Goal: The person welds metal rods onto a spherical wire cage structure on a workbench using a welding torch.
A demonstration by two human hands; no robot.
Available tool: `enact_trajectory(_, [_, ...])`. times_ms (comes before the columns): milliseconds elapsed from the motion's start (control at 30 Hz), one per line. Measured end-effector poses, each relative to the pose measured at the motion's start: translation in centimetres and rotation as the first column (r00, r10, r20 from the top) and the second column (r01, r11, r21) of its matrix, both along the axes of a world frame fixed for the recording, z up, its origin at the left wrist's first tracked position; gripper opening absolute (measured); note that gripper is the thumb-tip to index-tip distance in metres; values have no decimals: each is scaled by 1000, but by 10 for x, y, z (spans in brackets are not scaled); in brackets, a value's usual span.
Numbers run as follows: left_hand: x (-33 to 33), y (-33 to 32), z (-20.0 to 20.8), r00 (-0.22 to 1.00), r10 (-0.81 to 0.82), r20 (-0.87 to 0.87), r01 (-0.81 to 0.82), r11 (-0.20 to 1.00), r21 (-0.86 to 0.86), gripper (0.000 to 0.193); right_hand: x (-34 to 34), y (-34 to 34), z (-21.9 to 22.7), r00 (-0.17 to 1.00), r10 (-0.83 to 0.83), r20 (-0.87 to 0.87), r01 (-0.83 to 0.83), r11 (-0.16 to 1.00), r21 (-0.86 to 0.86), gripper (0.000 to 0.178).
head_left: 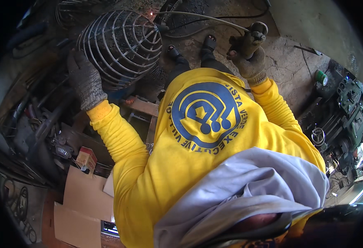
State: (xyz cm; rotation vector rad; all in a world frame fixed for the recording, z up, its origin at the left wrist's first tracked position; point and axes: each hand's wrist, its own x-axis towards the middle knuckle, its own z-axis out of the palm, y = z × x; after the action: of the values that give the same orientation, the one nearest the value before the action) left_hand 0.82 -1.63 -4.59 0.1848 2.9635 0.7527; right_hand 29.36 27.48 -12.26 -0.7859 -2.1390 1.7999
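Right hand [251, 66]: gloved, closed around what we take for an electrode holder [256, 35]; a long thin rod [202, 16] runs left from it.

Left hand [84, 76]: gloved, at the wide end of the cage; we cannot tell whether its fingers grip or only rest.

Cage [119, 50]: bare metal rings, narrowing toward the right end, ahead of the feet and left of them. Rod tip: a small glow beside the narrow end; we cannot tell whether it touches.

Condition: we count rings and lengthwise bars in place along the visible side, and judge the frame largely assembled. Remaining: joining at the narrow end, by our reading; individual joints are too small for us to check, and the far side is hidden.

Surroundings: sandalled feet [209, 42]; green can [321, 77] at right; dark machine with handwheel [318, 136] beyond; small box [86, 159] and cardboard [82, 200] at lower left.
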Motion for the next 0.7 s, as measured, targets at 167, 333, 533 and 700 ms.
enact_trajectory(167, [0,4,4,1000,-2,26,2,1000,-18,51,-2,-2,0,997,-31,67,34,998,-45,45])
enact_trajectory(333, [-2,-2,0,998,-60,-13,59,997,-44,51,-7,-3,3,999,50,-6,-50,999,20,40])
enact_trajectory(533, [1,3,3,998,29,54,-29,1000,-1,51,-6,-3,1,997,71,0,-71,997,33,41])
enact_trajectory(700, [-1,0,-2,1000,0,21,0,1000,5,50,-7,-4,0,1000,21,20,-22,1000,14,46])
